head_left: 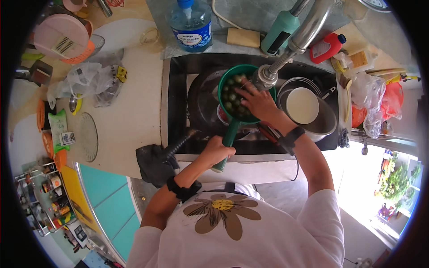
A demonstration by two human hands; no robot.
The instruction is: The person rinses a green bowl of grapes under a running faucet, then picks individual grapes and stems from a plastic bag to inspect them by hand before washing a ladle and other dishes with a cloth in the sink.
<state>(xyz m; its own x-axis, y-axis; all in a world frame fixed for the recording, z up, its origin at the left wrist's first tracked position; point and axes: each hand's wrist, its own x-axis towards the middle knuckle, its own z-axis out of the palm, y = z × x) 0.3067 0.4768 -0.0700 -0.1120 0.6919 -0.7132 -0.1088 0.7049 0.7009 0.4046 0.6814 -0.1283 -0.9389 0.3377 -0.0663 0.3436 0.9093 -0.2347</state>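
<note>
The left hand (217, 151) is wrapping snugly around the handle (231, 129) of a green long-handled bowl (245, 68), fingers curled shut, with the butt end poking out below the fist. That bowl is sitting right about mid-frame, a bit above center, over the black sink (176, 102). The right hand (261, 103) is reaching into it from the lower right, palm down, fingers loosely spread over a bunch of small dark green round pieces (232, 96). It's blurring a bit, so I can't tell if it's actually gripping any of them.

The metal faucet (300, 42) is coming down from the top right, its nozzle hanging by the bowl's right rim. A big dark pan (201, 102) is lying partly under the bowl on the left, and a metal pot (328, 123) is sitting to the right with a cream-colored round thing (302, 105) in it. Up top, a blue-capped bottle (191, 27) is standing left of a tan block (243, 38).
</note>
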